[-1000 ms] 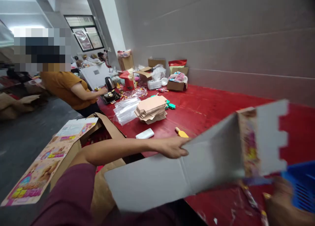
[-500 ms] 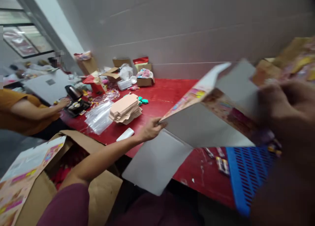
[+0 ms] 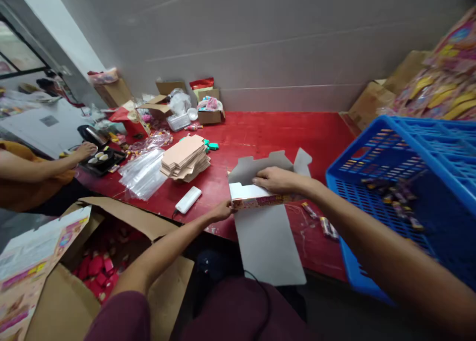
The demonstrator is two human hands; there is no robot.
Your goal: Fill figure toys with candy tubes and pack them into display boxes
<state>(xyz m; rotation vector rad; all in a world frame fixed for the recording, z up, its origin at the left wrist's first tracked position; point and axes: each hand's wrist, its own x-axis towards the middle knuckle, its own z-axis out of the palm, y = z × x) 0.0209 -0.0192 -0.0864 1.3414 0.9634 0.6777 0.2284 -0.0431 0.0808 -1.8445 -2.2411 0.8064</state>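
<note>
Two bare hands: both at one printed carton (image 3: 262,201), partly folded, grey inside showing, at the front of a red table (image 3: 290,133).
Left hand (image 3: 222,211): pinching the carton's near left corner, probably to keep it from shifting.
Right hand (image 3: 274,179): palm down, inside the carton over its near wall, fingers bent and close together beside a white flap (image 3: 253,191); whether they press or grip, I cannot tell.
Long flap (image 3: 269,247): stretching from the carton past the table edge toward the wearer, perhaps left loose so the walls can be handled first.
Blue basket (image 3: 372,138): right of the carton, holding dark wrapped sticks (image 3: 399,202), seemingly kept within reach.
White device (image 3: 188,200): left of the carton, lying flat.
Cardboard stack (image 3: 186,155): left of the carton, farther back, piled flat, presumably to save room.
Brown box (image 3: 63,301): left of the carton, nearer the wearer, red pieces (image 3: 95,265) inside.
Co-worker's hand (image 3: 87,150): far left of the carton, near small cups (image 3: 103,157).
</note>
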